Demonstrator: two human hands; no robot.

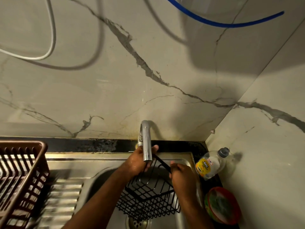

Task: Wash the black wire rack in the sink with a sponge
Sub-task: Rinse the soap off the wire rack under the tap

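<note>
The black wire rack (148,200) hangs tilted over the steel sink (102,184), below the chrome tap (146,142). My left hand (138,162) grips the rack's upper edge right behind the tap spout. My right hand (181,176) holds the rack's black top bar on the right side. A green sponge lies in a red and green bowl (222,205) on the counter at the right. No sponge shows in either hand.
A clear dish soap bottle (209,164) with a grey cap leans in the corner right of the sink. A brown plastic dish basket (19,179) stands on the ribbed drainboard at the left. The drain (138,223) sits below the rack. Marble wall behind.
</note>
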